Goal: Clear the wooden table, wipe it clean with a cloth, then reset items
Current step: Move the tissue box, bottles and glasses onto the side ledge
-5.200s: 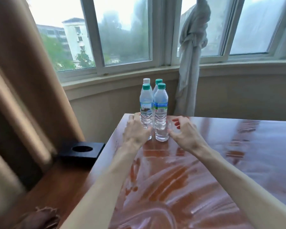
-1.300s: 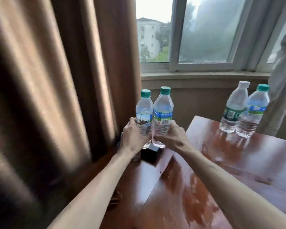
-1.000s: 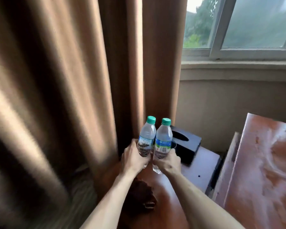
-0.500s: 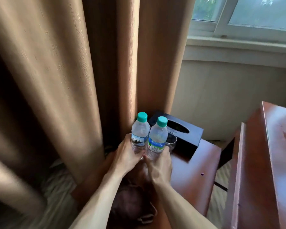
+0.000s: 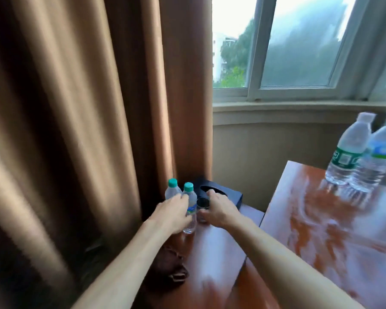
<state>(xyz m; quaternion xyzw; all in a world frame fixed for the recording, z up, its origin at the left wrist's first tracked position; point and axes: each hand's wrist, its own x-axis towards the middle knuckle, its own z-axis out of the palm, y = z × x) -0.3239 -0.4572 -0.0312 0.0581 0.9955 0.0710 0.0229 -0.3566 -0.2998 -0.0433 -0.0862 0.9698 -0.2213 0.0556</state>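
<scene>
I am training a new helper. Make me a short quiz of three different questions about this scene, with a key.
1. True or false: the two clear plastic bottles with green caps near the hands stand on the glossy red-brown wooden table.
2. How many clear plastic bottles are on that table?
3. Which thing lies just behind the small clear drinking glass? A) black tissue box B) white cloth C) metal tray

Key
1. False: they stand on the lower wooden side table, by the left hand and right hand.
2. Two.
3. A.

Bare forearms (image 5: pixel 125 264), no sleeves
</scene>
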